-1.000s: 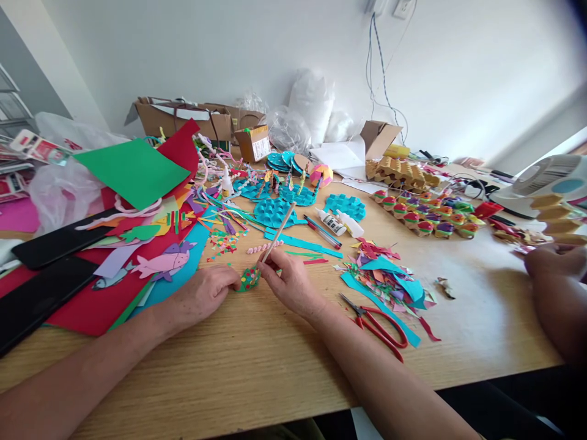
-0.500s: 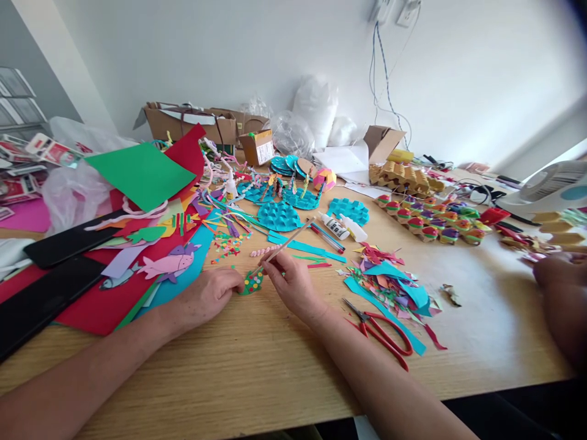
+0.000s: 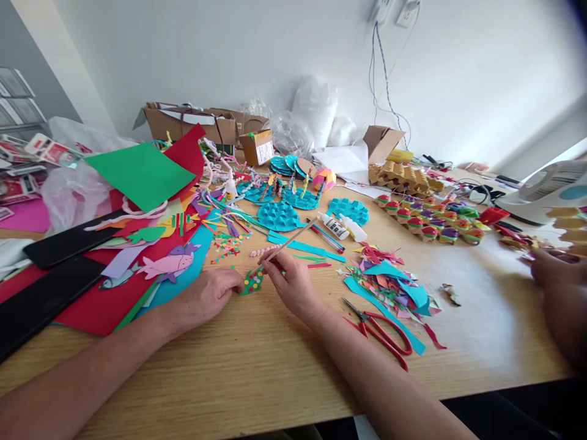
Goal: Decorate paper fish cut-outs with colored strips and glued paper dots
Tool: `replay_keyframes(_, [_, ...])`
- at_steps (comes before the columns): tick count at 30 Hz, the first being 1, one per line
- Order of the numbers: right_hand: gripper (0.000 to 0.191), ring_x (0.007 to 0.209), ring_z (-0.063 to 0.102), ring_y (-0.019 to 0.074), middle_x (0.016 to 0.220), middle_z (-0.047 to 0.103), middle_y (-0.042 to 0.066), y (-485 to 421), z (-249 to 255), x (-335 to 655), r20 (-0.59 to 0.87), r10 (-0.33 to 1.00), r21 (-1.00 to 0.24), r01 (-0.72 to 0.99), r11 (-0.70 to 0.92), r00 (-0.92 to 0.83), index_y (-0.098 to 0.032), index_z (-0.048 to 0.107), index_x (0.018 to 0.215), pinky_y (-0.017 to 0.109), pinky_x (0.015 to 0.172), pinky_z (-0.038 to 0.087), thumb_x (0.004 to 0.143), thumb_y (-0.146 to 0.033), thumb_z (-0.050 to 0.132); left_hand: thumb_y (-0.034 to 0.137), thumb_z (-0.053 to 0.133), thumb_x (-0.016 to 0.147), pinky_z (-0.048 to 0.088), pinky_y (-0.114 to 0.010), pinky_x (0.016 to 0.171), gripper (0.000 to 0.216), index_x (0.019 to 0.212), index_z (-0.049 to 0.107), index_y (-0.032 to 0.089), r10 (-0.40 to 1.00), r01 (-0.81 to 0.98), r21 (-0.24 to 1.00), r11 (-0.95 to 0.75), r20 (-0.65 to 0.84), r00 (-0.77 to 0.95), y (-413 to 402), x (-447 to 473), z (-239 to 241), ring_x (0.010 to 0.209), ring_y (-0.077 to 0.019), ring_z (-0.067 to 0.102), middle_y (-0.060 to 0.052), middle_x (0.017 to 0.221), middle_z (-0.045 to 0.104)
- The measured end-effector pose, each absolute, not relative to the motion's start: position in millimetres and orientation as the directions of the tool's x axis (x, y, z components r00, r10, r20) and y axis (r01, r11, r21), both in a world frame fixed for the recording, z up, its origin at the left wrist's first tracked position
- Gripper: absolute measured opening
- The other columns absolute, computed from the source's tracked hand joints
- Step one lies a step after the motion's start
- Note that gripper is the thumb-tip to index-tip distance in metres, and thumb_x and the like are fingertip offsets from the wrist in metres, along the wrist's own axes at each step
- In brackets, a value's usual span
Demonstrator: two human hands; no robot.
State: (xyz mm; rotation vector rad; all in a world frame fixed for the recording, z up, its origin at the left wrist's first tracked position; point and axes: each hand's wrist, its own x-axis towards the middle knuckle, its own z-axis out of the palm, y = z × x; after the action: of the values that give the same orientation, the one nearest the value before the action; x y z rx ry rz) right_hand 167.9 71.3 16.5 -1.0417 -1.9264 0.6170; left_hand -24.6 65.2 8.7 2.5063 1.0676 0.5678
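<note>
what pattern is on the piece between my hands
The green piece has multicoloured dots, clearest in head view.

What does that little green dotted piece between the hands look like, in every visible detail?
The small green piece looks like paper or card, scattered with yellow, whitish and reddish round dots. It is between both hands, over the wooden table. The left hand holds its left edge at the fingertips, hiding part; a thin stick in the right hand slants down to its top, contact unclear.

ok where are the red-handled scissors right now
In the head view, the red-handled scissors lie on the table right of the right hand, beside a blue paper strip and on the near side of the paper scraps.
</note>
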Motion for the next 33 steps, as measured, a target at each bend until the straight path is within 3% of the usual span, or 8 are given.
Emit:
replay_keyframes(9, [0.008, 0.067, 0.058, 0.0132, 0.073, 0.061, 0.001, 72.4, 16.5, 165.0, 0.416, 0.841, -0.712, 0.452, 0.537, -0.345, -0.019, 0.053, 0.082, 0.022, 0.063, 0.043, 0.083, -0.018, 0.045, -0.003, 0.032, 0.064, 0.044, -0.024, 0.07, 0.035, 0.075, 0.059, 0.018, 0.74, 0.598, 0.465, -0.653, 0.221, 0.636, 66.0, -26.4, 6.5, 0.075, -0.0138, 0.059, -0.001, 0.075, 0.063])
replay_keyframes(15, [0.01, 0.074, 0.06, 0.0142, 0.088, 0.064, 0.004, 72.6, 16.4, 167.8, 0.427, 0.859, -0.754, 0.412, 0.511, -0.283, -0.02, 0.054, 0.085, 0.024, 0.066, 0.045, 0.084, -0.021, 0.044, -0.002, 0.031, 0.066, 0.044, -0.024, 0.069, 0.034, 0.075, 0.058, 0.017, 0.741, 0.597, 0.473, -0.648, 0.213, 0.636, 66.3, -26.9, 4.6, 0.074, -0.0134, 0.058, -0.002, 0.076, 0.063])
replay_keyframes(22, [0.01, 0.069, 0.059, 0.0134, 0.079, 0.063, 0.003, 72.8, 18.3, 167.8, 0.401, 0.854, -0.722, 0.458, 0.518, -0.332, -0.019, 0.054, 0.083, 0.023, 0.063, 0.044, 0.083, -0.019, 0.045, -0.001, 0.031, 0.067, 0.043, -0.024, 0.07, 0.034, 0.076, 0.058, 0.017, 0.743, 0.604, 0.467, -0.646, 0.203, 0.638, 66.5, -26.8, 4.1, 0.076, -0.0139, 0.058, -0.002, 0.077, 0.062])
replay_keyframes(26, [0.011, 0.069, 0.059, 0.0135, 0.08, 0.062, 0.003, 71.5, 22.8, 170.6, 0.431, 0.872, -0.772, 0.404, 0.49, -0.234, -0.019, 0.054, 0.083, 0.023, 0.062, 0.044, 0.084, -0.024, 0.045, -0.001, 0.031, 0.066, 0.042, -0.023, 0.069, 0.034, 0.074, 0.058, 0.017, 0.754, 0.615, 0.472, -0.631, 0.187, 0.63, 66.3, -26.2, 5.4, 0.075, -0.0134, 0.058, -0.002, 0.076, 0.062])
replay_keyframes(33, [0.011, 0.056, 0.054, 0.012, 0.061, 0.055, -0.001, 73.4, 35.9, 181.4, 0.455, 0.887, -0.795, 0.412, 0.446, -0.082, -0.018, 0.053, 0.076, 0.022, 0.053, 0.04, 0.081, -0.025, 0.046, 0.001, 0.031, 0.063, 0.043, -0.022, 0.069, 0.033, 0.072, 0.059, 0.016, 0.79, 0.601, 0.57, -0.561, 0.151, 0.594, 65.3, -25.9, 13.2, 0.073, -0.0132, 0.059, -0.001, 0.075, 0.064])
